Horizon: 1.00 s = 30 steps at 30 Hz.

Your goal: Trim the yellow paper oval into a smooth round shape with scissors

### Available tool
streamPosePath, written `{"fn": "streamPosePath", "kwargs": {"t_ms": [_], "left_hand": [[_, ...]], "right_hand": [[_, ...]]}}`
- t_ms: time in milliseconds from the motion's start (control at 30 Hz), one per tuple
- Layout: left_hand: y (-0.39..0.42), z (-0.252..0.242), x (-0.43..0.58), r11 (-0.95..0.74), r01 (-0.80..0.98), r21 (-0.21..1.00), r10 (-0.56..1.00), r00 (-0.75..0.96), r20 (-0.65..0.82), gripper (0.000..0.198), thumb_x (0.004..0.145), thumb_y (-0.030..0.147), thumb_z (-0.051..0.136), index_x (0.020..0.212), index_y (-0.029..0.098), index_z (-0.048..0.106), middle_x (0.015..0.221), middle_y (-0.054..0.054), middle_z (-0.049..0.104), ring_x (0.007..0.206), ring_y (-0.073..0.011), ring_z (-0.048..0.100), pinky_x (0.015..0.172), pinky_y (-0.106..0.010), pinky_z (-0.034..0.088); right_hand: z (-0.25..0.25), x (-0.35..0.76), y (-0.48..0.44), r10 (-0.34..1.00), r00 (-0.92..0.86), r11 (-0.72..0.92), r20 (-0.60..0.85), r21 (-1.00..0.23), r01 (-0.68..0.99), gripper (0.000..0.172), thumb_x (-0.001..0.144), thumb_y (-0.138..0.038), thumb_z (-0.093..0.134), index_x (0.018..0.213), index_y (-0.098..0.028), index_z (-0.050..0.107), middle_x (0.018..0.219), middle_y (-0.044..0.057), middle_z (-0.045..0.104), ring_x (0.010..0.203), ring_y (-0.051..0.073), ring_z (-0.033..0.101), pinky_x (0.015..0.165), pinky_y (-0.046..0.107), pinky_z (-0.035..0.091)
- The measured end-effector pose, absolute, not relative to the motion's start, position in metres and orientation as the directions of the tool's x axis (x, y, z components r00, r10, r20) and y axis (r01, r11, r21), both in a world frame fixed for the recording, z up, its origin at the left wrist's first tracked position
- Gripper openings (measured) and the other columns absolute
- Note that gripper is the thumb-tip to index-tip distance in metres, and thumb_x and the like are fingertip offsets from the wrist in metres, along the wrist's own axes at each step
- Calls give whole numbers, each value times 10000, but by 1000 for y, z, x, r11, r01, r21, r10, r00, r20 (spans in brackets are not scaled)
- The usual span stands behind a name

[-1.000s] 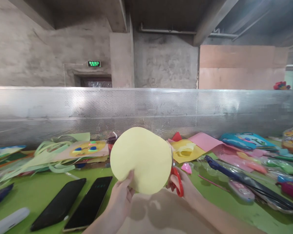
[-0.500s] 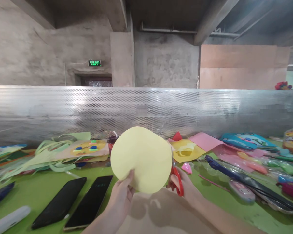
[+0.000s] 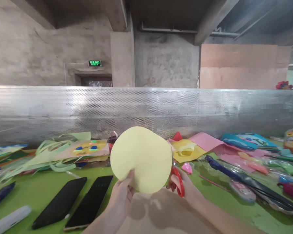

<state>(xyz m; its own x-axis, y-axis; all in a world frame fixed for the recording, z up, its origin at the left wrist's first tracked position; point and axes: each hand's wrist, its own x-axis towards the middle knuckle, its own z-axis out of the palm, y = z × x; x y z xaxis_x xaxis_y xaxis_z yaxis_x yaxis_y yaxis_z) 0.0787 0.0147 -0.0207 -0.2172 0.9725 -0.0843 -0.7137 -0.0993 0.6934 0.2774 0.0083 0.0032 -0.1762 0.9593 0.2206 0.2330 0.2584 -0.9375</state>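
Note:
A pale yellow rounded sheet of paper is held up in front of me over the table. My left hand pinches its lower left edge, thumb on the near face and fingers behind. In my right hand are red-handled scissors, the fingers closed about the handles. Their blades stand upright along the paper's right edge and are partly hidden there. Below the paper, a beige surface lies between my forearms.
On the green table, two black phones lie at left. Pale green paper strips and a cup with a straw stand behind. At right are yellow paper, pink paper and a folded umbrella. A perforated metal panel bounds the back.
Almost nothing differs. The scissors and my right hand have shifted very slightly to the right; the paper and my left hand stay in place.

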Motion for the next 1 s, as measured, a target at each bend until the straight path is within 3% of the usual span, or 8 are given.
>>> {"fn": "streamPosePath", "kwargs": {"t_ms": [1000], "left_hand": [[16,-23,78,-87,-694,714,978,-194,-70,275,746,141,611,1020,116,601,1102,-148,598,946,-234,599,798,-342,515]], "right_hand": [[7,275,4,963,-184,239,197,-939,249,131,750,-248,391,659,-177,451,545,-22,548,495,94,482,455,210,317]]}}
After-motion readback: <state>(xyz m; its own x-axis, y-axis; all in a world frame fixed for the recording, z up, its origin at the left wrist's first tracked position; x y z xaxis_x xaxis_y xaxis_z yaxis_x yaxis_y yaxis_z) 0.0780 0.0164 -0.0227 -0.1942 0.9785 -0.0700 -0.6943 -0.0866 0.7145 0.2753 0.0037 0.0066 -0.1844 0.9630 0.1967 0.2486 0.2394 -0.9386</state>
